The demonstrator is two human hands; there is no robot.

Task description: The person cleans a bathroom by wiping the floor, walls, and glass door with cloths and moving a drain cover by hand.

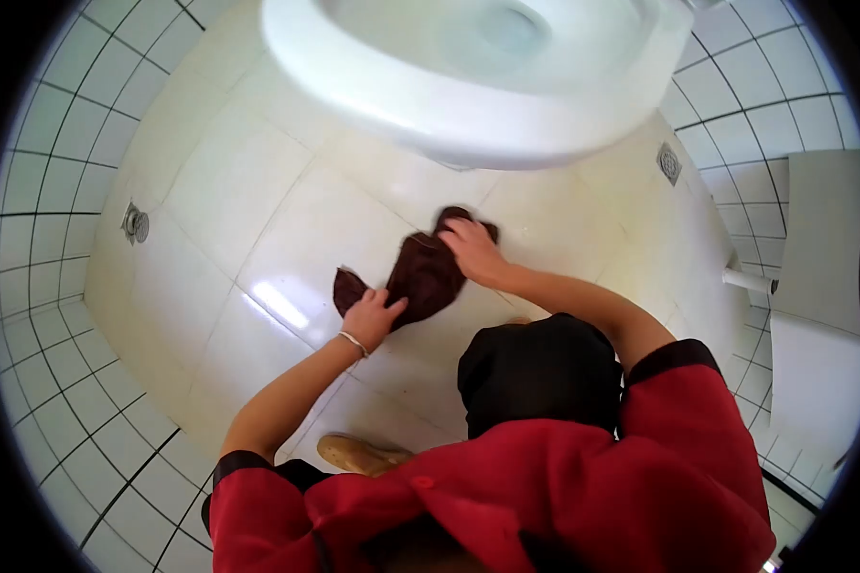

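A dark brown cloth [424,279] lies bunched on the pale tiled floor [277,215], in front of the toilet. My left hand [370,316], with a light band at the wrist, grips the cloth's near left part; a corner of it sticks up beyond the fingers. On the far right part of the cloth rests my right hand [475,252], its fingers curled over the fabric and pressing it to the floor. The cloth's underside is hidden.
The white toilet bowl [430,105] stands just ahead. Floor drains sit at left [136,224] and right [669,163]. White tiled walls rise on both sides. A white cabinet [822,363] with a pipe [747,280] beside it is at right. My tan shoe [361,455] is below.
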